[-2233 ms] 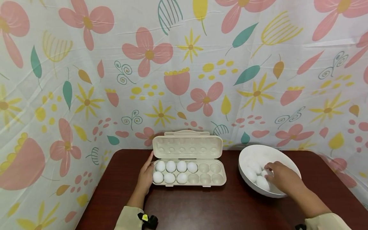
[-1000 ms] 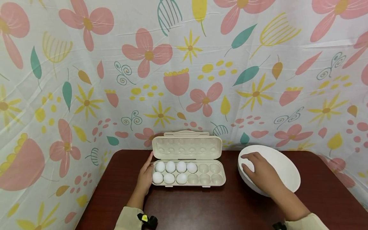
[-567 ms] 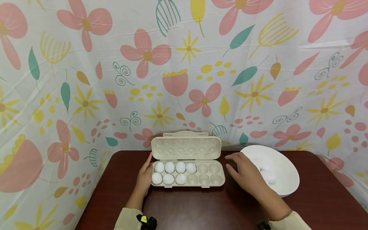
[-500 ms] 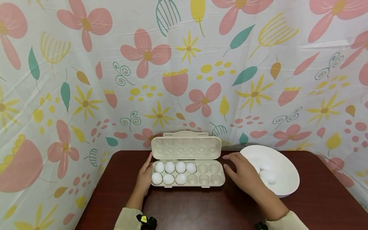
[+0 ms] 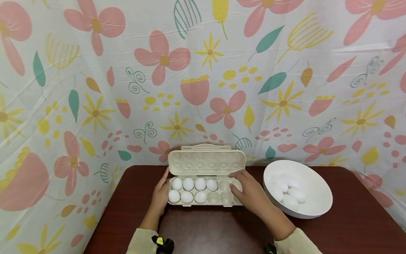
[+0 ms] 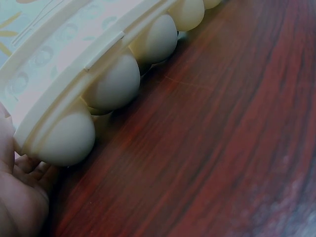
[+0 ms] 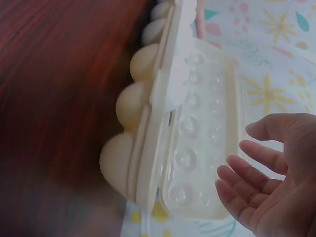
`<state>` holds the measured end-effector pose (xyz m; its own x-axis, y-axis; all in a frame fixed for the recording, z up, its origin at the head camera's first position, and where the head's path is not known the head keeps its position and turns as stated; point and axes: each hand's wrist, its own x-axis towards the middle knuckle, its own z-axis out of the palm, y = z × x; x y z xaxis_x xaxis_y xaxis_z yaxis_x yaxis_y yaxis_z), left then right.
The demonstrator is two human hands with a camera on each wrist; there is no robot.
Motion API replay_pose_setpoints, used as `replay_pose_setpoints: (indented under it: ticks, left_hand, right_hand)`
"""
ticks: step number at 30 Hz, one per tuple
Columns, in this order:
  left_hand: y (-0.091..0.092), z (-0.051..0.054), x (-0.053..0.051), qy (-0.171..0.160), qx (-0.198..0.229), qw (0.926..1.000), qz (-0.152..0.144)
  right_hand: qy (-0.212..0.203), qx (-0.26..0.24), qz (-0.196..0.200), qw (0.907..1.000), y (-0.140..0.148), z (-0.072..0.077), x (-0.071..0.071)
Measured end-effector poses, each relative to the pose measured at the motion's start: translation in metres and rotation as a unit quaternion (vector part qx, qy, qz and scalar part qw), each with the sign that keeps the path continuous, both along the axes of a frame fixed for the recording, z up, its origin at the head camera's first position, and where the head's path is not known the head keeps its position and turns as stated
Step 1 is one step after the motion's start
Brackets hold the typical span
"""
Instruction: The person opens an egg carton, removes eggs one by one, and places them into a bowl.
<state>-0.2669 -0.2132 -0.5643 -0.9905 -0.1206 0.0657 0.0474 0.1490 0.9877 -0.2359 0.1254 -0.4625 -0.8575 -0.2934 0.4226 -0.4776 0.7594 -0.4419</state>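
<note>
A cream plastic egg carton (image 5: pixel 207 204) lies on the table with its lid (image 5: pixel 207 163) raised. White eggs (image 5: pixel 200 183) fill the left cups of both rows; cups at the right are bare. My left hand (image 5: pixel 160 195) holds the carton's left end; in the left wrist view its fingers (image 6: pixel 34 170) curl below the rim beside the end cup. Above the carton's right end hovers my right hand (image 5: pixel 248 192), fingers apart and slightly bent. No egg shows in that palm in the right wrist view. More eggs (image 5: pixel 296 194) lie in a white bowl (image 5: pixel 318 183) to the right.
Both stand on a dark red-brown wooden table (image 5: pixel 206 229). A floral cloth (image 5: pixel 203 88) hangs behind the table's far edge and down the left side. A dark band with a device (image 5: pixel 163 243) sits at my left cuff.
My right hand has left the bowl and moved left to over the carton's right end. The eggs in the bowl are uncovered to view. My left hand stays at the carton.
</note>
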Motion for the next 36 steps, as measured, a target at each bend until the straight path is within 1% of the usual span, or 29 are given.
replay_pose_setpoints:
  ticks: [4, 6, 11, 15, 18, 22, 25, 27, 32, 36]
  left_hand:
    - [0.000, 0.001, 0.000, -0.005, 0.003, 1.0000, 0.001]
    - [0.000, 0.001, 0.000, -0.003, 0.002, 1.0000, 0.000]
    - [-0.001, 0.002, 0.000, -0.004, 0.004, 1.0000, 0.001]
    - [0.000, 0.001, 0.001, -0.005, 0.007, 1.0000, 0.003]
    - [0.001, 0.001, 0.000, -0.005, 0.008, 1.0000, 0.003]
    - [0.000, 0.001, 0.001, -0.006, 0.007, 0.9999, 0.006]
    - [0.000, 0.001, 0.002, -0.006, 0.007, 0.9999, 0.009]
    - [0.000, 0.002, 0.003, -0.007, 0.009, 0.9999, 0.012]
    - [0.000, 0.001, 0.001, -0.002, 0.009, 0.9999, 0.012]
    - [0.001, 0.001, 0.000, -0.001, 0.011, 0.9999, 0.007]
  right_hand:
    - [-0.001, 0.002, 0.005, 1.0000, -0.009, -0.004, -0.001]
    - [-0.008, 0.003, 0.009, 0.9999, -0.014, -0.007, -0.002]
    - [-0.039, 0.002, 0.015, 0.9991, -0.025, -0.013, -0.003]
    - [-0.059, -0.012, 0.015, 0.9981, -0.033, -0.020, -0.007]
    - [-0.064, -0.027, 0.014, 0.9975, -0.038, -0.025, -0.010]
    - [-0.075, -0.035, 0.013, 0.9965, -0.043, -0.032, -0.016]
    - [-0.084, -0.028, 0.006, 0.9961, -0.047, -0.037, -0.020]
    - [-0.082, -0.020, 0.003, 0.9964, -0.050, -0.038, -0.021]
    - [-0.078, -0.003, 0.001, 0.9970, -0.055, -0.037, -0.022]
    - [-0.083, 0.011, 0.002, 0.9965, -0.057, -0.038, -0.023]
